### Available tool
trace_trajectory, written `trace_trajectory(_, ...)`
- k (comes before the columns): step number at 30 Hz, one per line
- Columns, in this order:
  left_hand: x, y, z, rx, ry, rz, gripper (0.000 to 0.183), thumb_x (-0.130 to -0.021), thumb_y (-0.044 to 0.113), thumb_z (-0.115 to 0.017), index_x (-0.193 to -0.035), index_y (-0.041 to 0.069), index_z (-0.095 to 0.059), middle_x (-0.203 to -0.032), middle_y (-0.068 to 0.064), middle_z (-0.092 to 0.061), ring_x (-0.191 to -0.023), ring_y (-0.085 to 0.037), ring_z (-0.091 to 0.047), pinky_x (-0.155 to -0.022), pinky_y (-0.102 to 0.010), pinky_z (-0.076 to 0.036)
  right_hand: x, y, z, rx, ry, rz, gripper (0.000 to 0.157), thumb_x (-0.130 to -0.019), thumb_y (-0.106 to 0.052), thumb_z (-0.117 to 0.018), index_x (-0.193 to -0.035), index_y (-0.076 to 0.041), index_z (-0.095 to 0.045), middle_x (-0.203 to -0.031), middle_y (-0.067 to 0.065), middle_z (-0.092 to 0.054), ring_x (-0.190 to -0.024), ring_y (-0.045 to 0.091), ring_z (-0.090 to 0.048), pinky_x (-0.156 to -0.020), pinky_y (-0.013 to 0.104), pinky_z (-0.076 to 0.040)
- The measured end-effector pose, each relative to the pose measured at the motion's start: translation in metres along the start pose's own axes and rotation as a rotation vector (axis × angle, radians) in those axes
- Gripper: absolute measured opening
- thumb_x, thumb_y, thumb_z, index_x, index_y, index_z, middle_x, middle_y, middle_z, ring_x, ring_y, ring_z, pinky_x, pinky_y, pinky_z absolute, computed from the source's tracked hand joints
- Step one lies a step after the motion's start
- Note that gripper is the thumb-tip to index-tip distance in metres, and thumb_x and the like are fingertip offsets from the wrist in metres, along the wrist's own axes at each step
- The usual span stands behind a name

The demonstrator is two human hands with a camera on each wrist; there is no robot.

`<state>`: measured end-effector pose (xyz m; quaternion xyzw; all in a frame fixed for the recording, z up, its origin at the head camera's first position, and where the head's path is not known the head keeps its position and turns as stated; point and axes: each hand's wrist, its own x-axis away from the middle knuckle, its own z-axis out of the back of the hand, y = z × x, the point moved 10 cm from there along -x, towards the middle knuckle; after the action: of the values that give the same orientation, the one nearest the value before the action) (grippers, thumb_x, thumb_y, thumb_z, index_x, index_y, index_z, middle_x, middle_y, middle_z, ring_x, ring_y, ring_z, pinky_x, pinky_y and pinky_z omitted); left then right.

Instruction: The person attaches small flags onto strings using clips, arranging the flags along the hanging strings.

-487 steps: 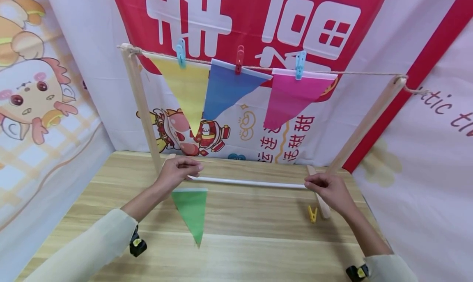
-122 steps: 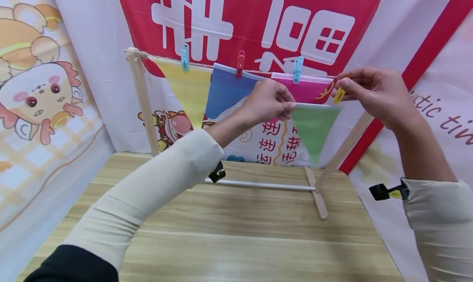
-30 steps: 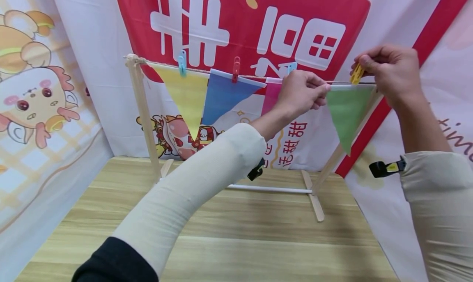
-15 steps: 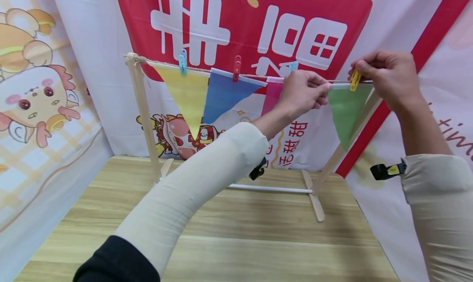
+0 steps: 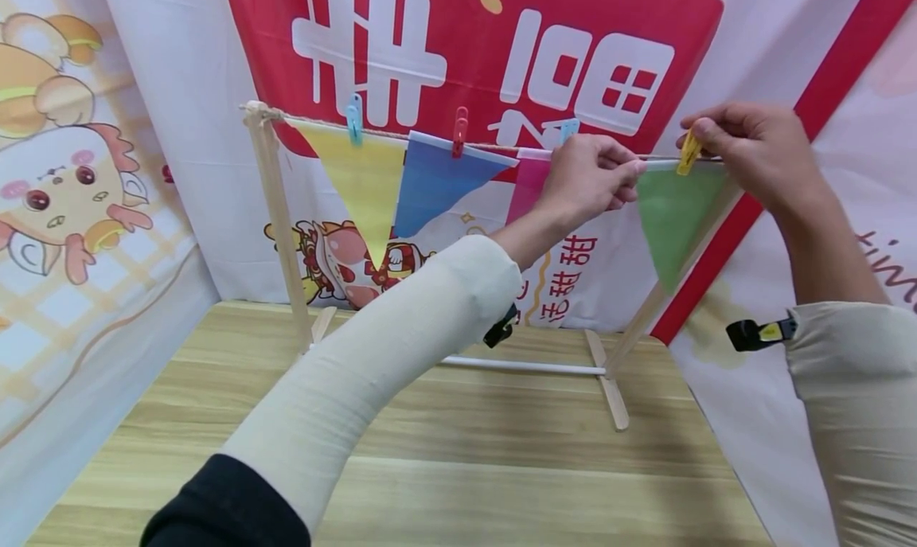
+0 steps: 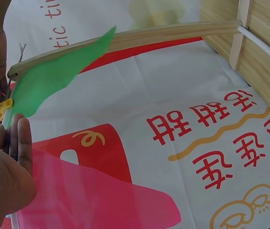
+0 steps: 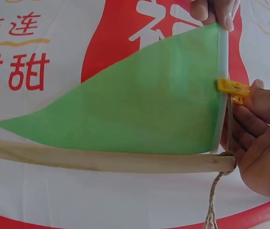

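In the head view a green triangular pennant (image 5: 677,220) hangs at the right end of the twine (image 5: 490,146). My left hand (image 5: 591,177) pinches its upper left corner against the line. With thumb and fingers my right hand (image 5: 759,153) grips a yellow clothespin (image 5: 689,153), whose tips sit over the pennant's white top edge. The right wrist view shows the clothespin (image 7: 233,88) across that edge and the green pennant (image 7: 149,100) spread out. A pink pennant (image 6: 92,191) hangs beside my left hand, partly hidden by it in the head view.
Yellow (image 5: 365,181) and blue (image 5: 444,185) pennants hang further left under blue (image 5: 354,121) and red (image 5: 459,133) clothespins. A wooden stand with a left post (image 5: 275,220) and white crossbar (image 5: 523,365) stands on the wooden table (image 5: 458,467). A printed cloth hangs behind.
Since several seconds ago, the green pennant has risen from the table to the twine. Over the last second the yellow clothespin has come down slightly onto its top edge; the left hand barely moves.
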<state>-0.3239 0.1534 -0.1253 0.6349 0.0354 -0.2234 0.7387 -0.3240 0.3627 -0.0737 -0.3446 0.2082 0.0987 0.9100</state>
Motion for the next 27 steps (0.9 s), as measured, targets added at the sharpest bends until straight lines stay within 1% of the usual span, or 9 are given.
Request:
trace_trajectory(4, 0.0004, -0.0008, 0.0013, 0.000, 0.002, 0.008, 0.020, -0.107, 0.016, -0.079, -0.121, 0.001, -0.080, -0.100, -0.011, -0.084, -0.077, -0.015, -0.080, -0.076, -0.026, -0.070, 0.0014, 0.0028, -0.0013, 0.078, -0.027, -0.011, 0.051, -0.115, -0.047, -0.058, -0.157, -0.020, -0.068, -0.134, -0.012, -0.073, -0.111, 0.000, -0.061, -0.082, 0.003, -0.051)
trace_trajectory(6, 0.0007, -0.0010, 0.0020, -0.003, 0.001, 0.010, 0.021, -0.107, 0.016, -0.079, -0.122, 0.001, -0.080, -0.100, -0.011, -0.084, -0.077, -0.015, -0.080, -0.076, -0.024, -0.070, 0.0016, 0.0033, -0.0018, 0.099, -0.033, -0.011, 0.051, -0.116, -0.047, -0.057, -0.159, -0.021, -0.067, -0.140, -0.006, -0.072, -0.112, 0.000, -0.058, -0.081, 0.003, -0.050)
trace_trajectory(11, 0.0021, -0.0022, 0.0053, -0.009, 0.006, 0.012, 0.023, -0.105, 0.016, -0.081, -0.123, 0.002, -0.080, -0.104, -0.011, -0.085, -0.081, -0.017, -0.081, -0.078, -0.026, -0.071, 0.0013, 0.0037, -0.0042, 0.125, -0.046, -0.019, 0.053, -0.116, -0.049, -0.056, -0.160, -0.023, -0.065, -0.151, 0.003, -0.069, -0.114, 0.002, -0.057, -0.080, 0.004, -0.050)
trace_trajectory(13, 0.0026, -0.0024, 0.0063, -0.005, 0.007, 0.012, 0.023, -0.105, 0.016, -0.081, -0.123, 0.002, -0.079, -0.105, -0.012, -0.085, -0.081, -0.017, -0.082, -0.078, -0.026, -0.071, 0.0016, 0.0041, -0.0049, 0.134, -0.050, -0.025, 0.053, -0.116, -0.050, -0.055, -0.161, -0.024, -0.064, -0.155, 0.005, -0.067, -0.116, 0.005, -0.056, -0.080, 0.004, -0.050)
trace_trajectory(18, 0.0041, -0.0014, 0.0066, 0.005, -0.001, -0.005, 0.022, -0.105, 0.015, -0.081, -0.123, 0.004, -0.074, -0.104, -0.012, -0.085, -0.081, -0.017, -0.082, -0.076, -0.025, -0.070, 0.0024, 0.0051, -0.0057, 0.150, -0.057, -0.035, 0.054, -0.116, -0.052, -0.054, -0.163, -0.027, -0.063, -0.161, 0.008, -0.064, -0.124, 0.013, -0.055, -0.080, 0.006, -0.047)
trace_trajectory(21, 0.0052, -0.0010, 0.0066, 0.013, -0.003, -0.016, 0.023, -0.106, 0.015, -0.080, -0.124, 0.005, -0.070, -0.105, -0.012, -0.085, -0.084, -0.020, -0.084, -0.075, -0.024, -0.070, 0.0030, 0.0047, -0.0057, 0.147, -0.057, -0.032, 0.053, -0.115, -0.052, -0.054, -0.163, -0.029, -0.062, -0.161, 0.007, -0.064, -0.125, 0.015, -0.055, -0.080, 0.006, -0.047)
trace_trajectory(23, 0.0056, -0.0009, 0.0068, 0.019, -0.003, -0.017, 0.025, -0.106, 0.014, -0.080, -0.125, 0.006, -0.067, -0.106, -0.012, -0.085, -0.085, -0.021, -0.085, -0.075, -0.024, -0.070, 0.0034, 0.0040, -0.0059, 0.139, -0.057, -0.028, 0.053, -0.115, -0.052, -0.055, -0.163, -0.029, -0.063, -0.161, 0.006, -0.064, -0.124, 0.014, -0.055, -0.081, 0.006, -0.048)
trace_trajectory(27, 0.0059, -0.0004, 0.0075, 0.026, -0.006, -0.020, 0.026, -0.106, 0.014, -0.080, -0.125, 0.007, -0.065, -0.107, -0.012, -0.085, -0.084, -0.020, -0.084, -0.075, -0.025, -0.070, 0.0039, 0.0017, -0.0057, 0.127, -0.048, -0.020, 0.052, -0.115, -0.051, -0.056, -0.161, -0.029, -0.064, -0.161, 0.005, -0.064, -0.119, 0.006, -0.055, -0.081, 0.006, -0.048)
